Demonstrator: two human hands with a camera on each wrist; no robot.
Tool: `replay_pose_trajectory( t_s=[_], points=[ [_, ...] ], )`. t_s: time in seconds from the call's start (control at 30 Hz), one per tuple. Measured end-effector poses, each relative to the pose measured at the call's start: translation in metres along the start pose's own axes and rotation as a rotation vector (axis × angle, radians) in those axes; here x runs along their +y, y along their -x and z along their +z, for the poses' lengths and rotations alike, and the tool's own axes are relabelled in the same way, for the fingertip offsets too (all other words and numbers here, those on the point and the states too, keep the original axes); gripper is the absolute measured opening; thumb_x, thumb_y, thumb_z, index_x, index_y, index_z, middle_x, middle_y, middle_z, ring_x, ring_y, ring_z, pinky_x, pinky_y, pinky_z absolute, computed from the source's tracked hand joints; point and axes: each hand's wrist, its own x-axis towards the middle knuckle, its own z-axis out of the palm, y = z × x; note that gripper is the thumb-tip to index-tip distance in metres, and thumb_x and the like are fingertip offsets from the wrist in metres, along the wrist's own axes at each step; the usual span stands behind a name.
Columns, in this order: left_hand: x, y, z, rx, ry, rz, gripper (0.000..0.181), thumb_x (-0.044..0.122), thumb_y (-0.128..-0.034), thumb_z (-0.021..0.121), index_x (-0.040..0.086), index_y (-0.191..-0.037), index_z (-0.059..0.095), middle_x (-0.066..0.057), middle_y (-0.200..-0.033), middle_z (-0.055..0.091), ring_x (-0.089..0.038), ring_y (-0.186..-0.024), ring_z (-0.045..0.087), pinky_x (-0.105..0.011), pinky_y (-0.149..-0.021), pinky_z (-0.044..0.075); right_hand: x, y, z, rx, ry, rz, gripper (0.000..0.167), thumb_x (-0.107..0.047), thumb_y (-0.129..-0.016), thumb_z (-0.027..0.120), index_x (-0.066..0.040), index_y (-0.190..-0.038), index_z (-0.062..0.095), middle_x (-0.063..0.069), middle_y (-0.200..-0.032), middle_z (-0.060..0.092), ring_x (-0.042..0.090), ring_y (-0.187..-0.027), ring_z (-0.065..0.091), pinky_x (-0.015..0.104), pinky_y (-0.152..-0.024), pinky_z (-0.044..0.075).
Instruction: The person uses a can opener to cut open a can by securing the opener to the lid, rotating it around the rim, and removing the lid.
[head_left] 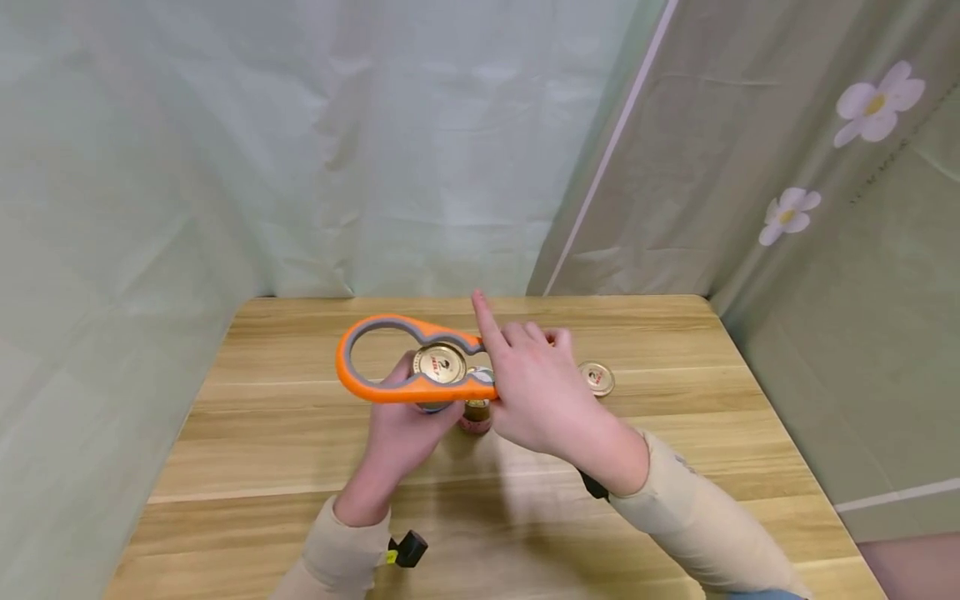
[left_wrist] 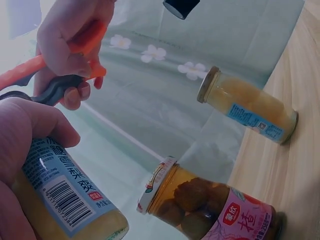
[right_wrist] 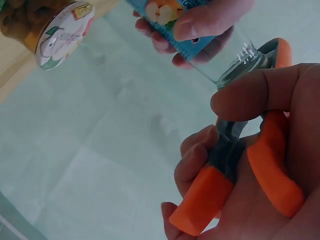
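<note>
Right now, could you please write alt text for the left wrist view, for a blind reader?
Left hand grips a blue-labelled glass jar while the right hand holds an orange-and-grey tool. Farther right, a pink-labelled jar and a second blue-labelled jar stand on a wooden tabletop.

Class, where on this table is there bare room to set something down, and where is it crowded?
The table is bare between its left edge and the left hand, and between the standing gold-lidded jar and its right edge. The middle is crowded: the orange opener partly hides the pink-labelled jar in the head view, with the right hand and held jar alongside.
</note>
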Motion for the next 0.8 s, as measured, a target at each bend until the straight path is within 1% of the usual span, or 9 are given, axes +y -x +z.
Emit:
replay_pose_trajectory(
  t_s=[0.1,0.27,0.33,0.43,0.53,0.6,0.67,0.73,0.8],
  points=[
    [-0.0012,0.0,0.0002,-0.002,-0.029,-0.018,0.053,-0.007,-0.083,0.082,0.014,-0.13,0.067,0.001,-0.121,0.074,-0.019,-0.105,0.068,-0.032,-0.089,0.057,-0.0032,-0.0006,0.0003,-0.015,0.015,0.0,0.122,-0.031,-0.08,0.083,-0.014,-0.173,0.006,-0.002,-0.12,0.067,0.023,-0.115,0.061,0.05,-0.09,0.039],
    [-0.0023,0.0006,0.0005,0.003,-0.072,-0.049,0.056,-0.006,-0.0816,0.083,0.016,-0.13,0.067,0.003,-0.123,0.072,-0.017,-0.11,0.067,-0.033,-0.092,0.057,-0.006,-0.0005,0.0015,-0.027,0.027,0.013,0.131,-0.05,-0.076,0.089,-0.014,-0.173,0.01,-0.001,-0.12,0.067,0.022,-0.113,0.063,0.049,-0.087,0.041],
    [-0.0025,0.0011,-0.0001,0.009,-0.065,-0.064,0.056,-0.007,-0.0816,0.083,0.015,-0.13,0.067,0.002,-0.123,0.072,-0.017,-0.11,0.067,-0.034,-0.091,0.057,-0.0063,-0.0003,0.002,-0.03,0.024,0.018,0.129,-0.048,-0.076,0.088,-0.015,-0.173,0.012,0.0,-0.12,0.068,0.021,-0.112,0.064,0.047,-0.083,0.042],
    [-0.0025,0.0013,-0.0013,0.02,-0.051,-0.078,0.055,-0.007,-0.082,0.083,0.014,-0.13,0.067,0.001,-0.123,0.073,-0.019,-0.11,0.067,-0.035,-0.09,0.057,-0.006,-0.0007,0.0024,-0.026,0.016,0.019,0.122,-0.039,-0.077,0.085,-0.016,-0.173,0.015,0.002,-0.119,0.068,0.022,-0.109,0.066,0.046,-0.078,0.045],
    [-0.0027,0.0001,-0.003,0.03,-0.068,-0.068,0.054,-0.005,-0.0824,0.083,0.014,-0.131,0.067,0.001,-0.123,0.072,-0.018,-0.11,0.066,-0.034,-0.09,0.057,-0.0054,-0.0016,0.0033,0.005,0.01,0.008,0.113,-0.031,-0.077,0.082,-0.016,-0.172,0.022,0.004,-0.114,0.07,0.024,-0.103,0.068,0.045,-0.075,0.049],
    [-0.0029,-0.0009,-0.0044,0.042,-0.073,-0.053,0.053,-0.005,-0.0824,0.083,0.013,-0.13,0.067,0.0,-0.122,0.073,-0.019,-0.107,0.066,-0.033,-0.089,0.056,-0.0053,-0.002,0.0041,0.055,0.006,-0.001,0.104,-0.026,-0.076,0.081,-0.014,-0.168,0.034,0.005,-0.111,0.071,0.026,-0.099,0.07,0.045,-0.074,0.051],
    [-0.0029,-0.0015,-0.0059,0.065,-0.087,-0.042,0.053,-0.006,-0.0811,0.082,0.011,-0.129,0.067,0.0,-0.12,0.073,-0.019,-0.104,0.066,-0.032,-0.088,0.054,-0.005,-0.0023,0.0054,0.12,0.003,-0.018,0.087,-0.022,-0.076,0.081,-0.011,-0.156,0.051,0.005,-0.104,0.072,0.026,-0.094,0.071,0.045,-0.073,0.053],
    [-0.0027,-0.0019,-0.007,0.09,-0.084,-0.028,0.053,-0.009,-0.0797,0.082,0.009,-0.127,0.068,-0.002,-0.118,0.073,-0.019,-0.103,0.065,-0.031,-0.088,0.053,-0.0048,-0.0025,0.0063,0.186,0.006,-0.039,0.062,-0.019,-0.075,0.083,-0.009,-0.134,0.066,0.002,-0.094,0.071,0.025,-0.086,0.07,0.045,-0.071,0.053],
    [-0.0022,-0.002,-0.0082,0.106,-0.087,-0.018,0.053,-0.011,-0.0785,0.082,0.009,-0.125,0.068,-0.002,-0.116,0.073,-0.02,-0.101,0.064,-0.031,-0.088,0.052,-0.0041,-0.0031,0.0079,0.235,0.018,-0.063,0.038,-0.016,-0.075,0.082,-0.011,-0.11,0.069,-0.002,-0.084,0.066,0.023,-0.078,0.068,0.042,-0.067,0.052]
  ],
)
